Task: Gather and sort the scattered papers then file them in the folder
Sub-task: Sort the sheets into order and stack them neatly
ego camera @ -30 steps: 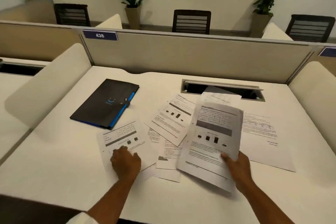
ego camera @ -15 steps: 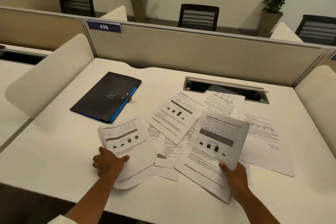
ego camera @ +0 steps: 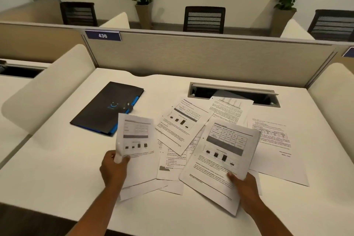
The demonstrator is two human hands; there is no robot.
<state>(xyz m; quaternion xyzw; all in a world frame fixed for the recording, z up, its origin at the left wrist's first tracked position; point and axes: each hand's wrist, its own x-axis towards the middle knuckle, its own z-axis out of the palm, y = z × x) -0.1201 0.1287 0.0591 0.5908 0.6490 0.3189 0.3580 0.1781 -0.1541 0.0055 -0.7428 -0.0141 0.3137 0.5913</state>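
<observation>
the left hand (ego camera: pixel 114 166) grips a printed sheet (ego camera: pixel 136 145) by its left edge, fingers curled round the rolled-up margin, and the sheet is lifted and tilted up off the white desk (ego camera: pixel 57 168); its print is blurred. the right hand (ego camera: pixel 244 184) pinches a second sheet with a table and bar chart (ego camera: pixel 222 161) near its lower right corner, thumb on top, the page raised at an angle over the loose pile.

between the two held pages lie more papers: a chart page (ego camera: pixel 182 124) set askew, a partly covered text page (ego camera: pixel 172 161) under it, a page of dense text (ego camera: pixel 229 109) whose far end overlaps the open cable tray (ego camera: pixel 233 93), and an upside-down sheet (ego camera: pixel 277 145) to the right, flat on the desk.

the black folder with blue edging (ego camera: pixel 107 109) lies closed at the left rear of the desk, just behind the left hand's sheet, apart from the pile. a grey partition with a plate reading 436 (ego camera: pixel 102 35) closes the desk's far side.
</observation>
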